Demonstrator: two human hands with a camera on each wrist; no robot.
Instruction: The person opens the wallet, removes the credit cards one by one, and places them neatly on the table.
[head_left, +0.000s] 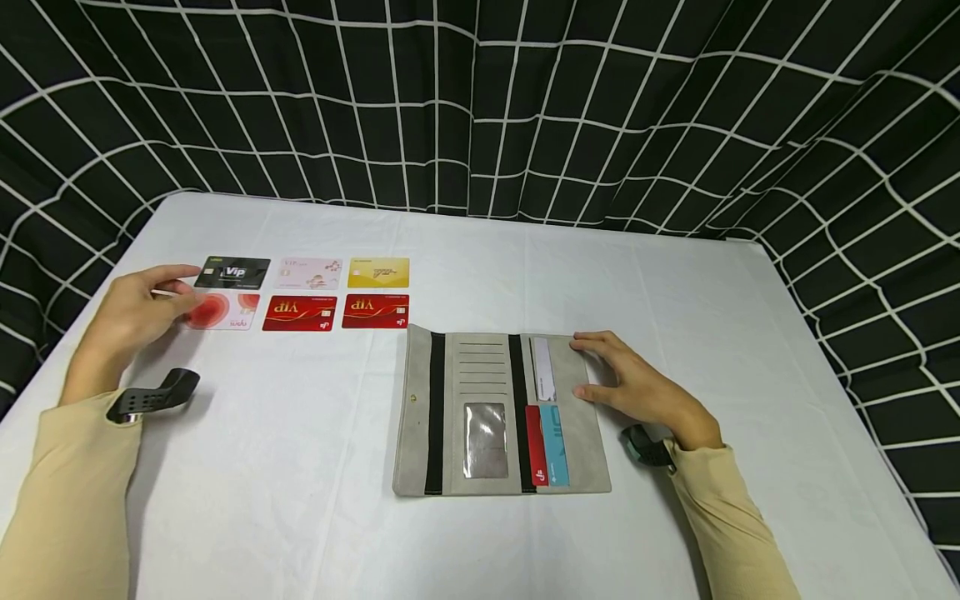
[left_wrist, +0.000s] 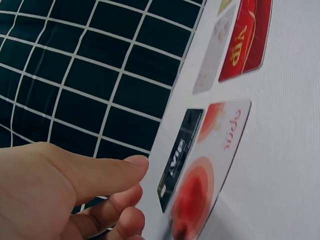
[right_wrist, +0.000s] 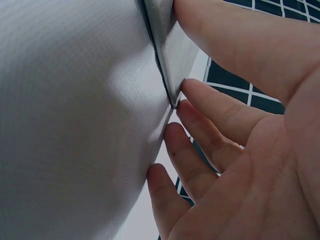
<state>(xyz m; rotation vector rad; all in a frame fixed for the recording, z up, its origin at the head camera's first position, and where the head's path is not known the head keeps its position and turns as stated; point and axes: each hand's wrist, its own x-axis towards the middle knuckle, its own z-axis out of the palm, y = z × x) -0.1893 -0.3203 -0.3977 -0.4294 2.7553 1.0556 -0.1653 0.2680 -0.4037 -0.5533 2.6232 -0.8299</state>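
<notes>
My left hand (head_left: 138, 312) is at the left end of two rows of cards, fingers loosely bent. Its fingertips lie right by the black Vip card (head_left: 232, 272) and the white card with red circles (head_left: 225, 311); the left wrist view shows nothing between the fingers (left_wrist: 125, 172). An unfolded grey wallet (head_left: 588, 450) lies at the middle of the table. My right hand (head_left: 637, 379) rests at its right edge, thumb and fingertips on the border, fingers (right_wrist: 220, 107) fairly straight. In the wallet's right panel sit a white card (head_left: 543, 371), a red card (head_left: 536, 442) and a blue card (head_left: 555, 446).
Beside the left-end cards lie a pale pink card (head_left: 309, 273), a gold card (head_left: 379, 272) and two red VIP cards (head_left: 300, 313), all flat on the white-covered table (head_left: 300, 500). A black curtain with a white grid (head_left: 420, 108) hangs behind the table and along its sides.
</notes>
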